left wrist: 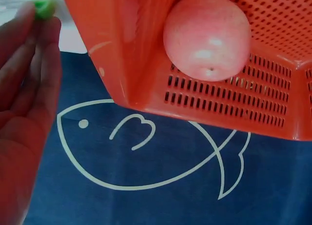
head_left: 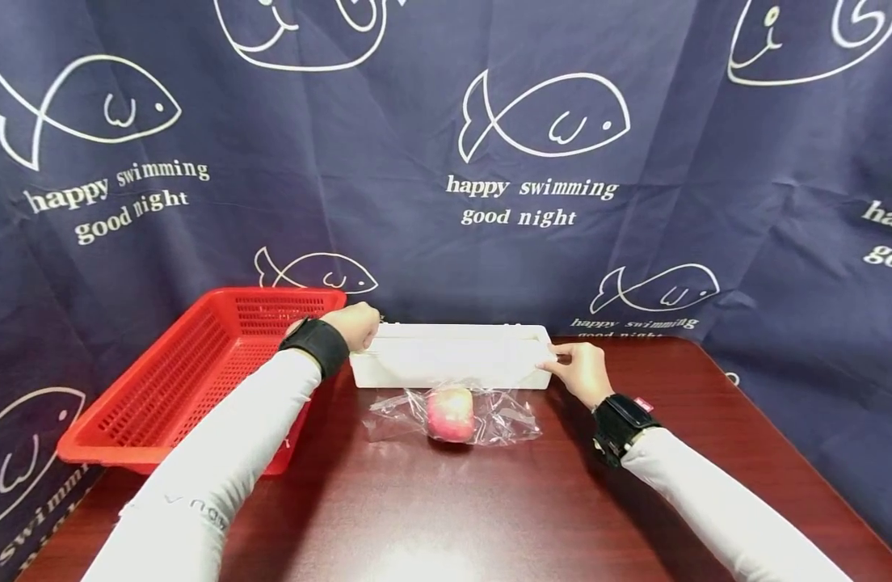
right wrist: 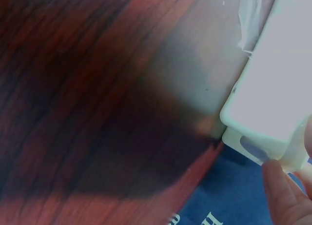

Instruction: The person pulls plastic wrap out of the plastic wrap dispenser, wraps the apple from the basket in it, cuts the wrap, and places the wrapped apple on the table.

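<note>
A long white cling film dispenser (head_left: 453, 357) sits on the table toward the back. My left hand (head_left: 355, 325) is at its left end, where the left wrist view shows thumb and fingertips pinching a small green knob (left wrist: 45, 8). With thumb and fingers, my right hand (head_left: 582, 372) grips the dispenser's right end. Directly before the dispenser, a red-and-yellow apple (head_left: 450, 415) lies on a crumpled strip of clear cling film (head_left: 506, 419). The film's back edge meets the dispenser's front.
To the left stands a red plastic basket (head_left: 166, 388) with slotted sides; my left forearm crosses over its near right side. Inside it rests another apple (left wrist: 207, 37). A dark blue curtain (head_left: 417, 162) printed with fish hangs behind the reddish-brown table (head_left: 519, 509).
</note>
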